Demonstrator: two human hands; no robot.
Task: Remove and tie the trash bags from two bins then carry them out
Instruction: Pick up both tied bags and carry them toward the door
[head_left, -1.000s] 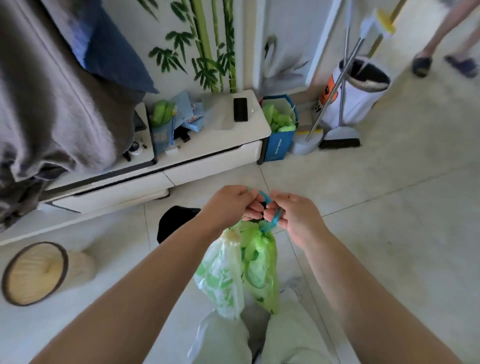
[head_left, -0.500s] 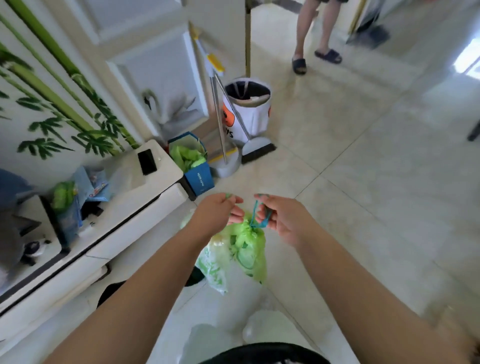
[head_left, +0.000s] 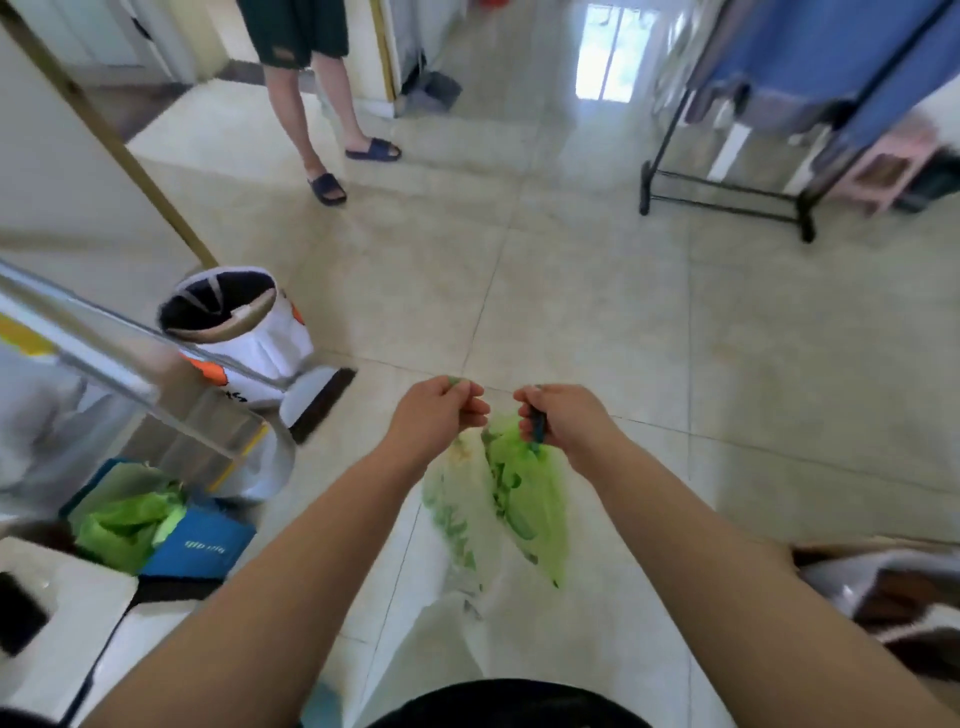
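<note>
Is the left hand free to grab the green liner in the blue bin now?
Probably not: the left hand pinches the hanging trash bags together with the right hand; the blue bin sits lower left.

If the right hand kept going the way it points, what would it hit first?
Probably the left hand: the right hand, holding the green bag, points left toward it across a small gap. Depth is unclear, so it could pass beyond.

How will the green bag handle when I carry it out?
Probably floppy: the green bag hangs limp from the right hand. Likely light, since a finger grip on its blue drawstring holds it. It may swing against the white bag beside it.
</note>
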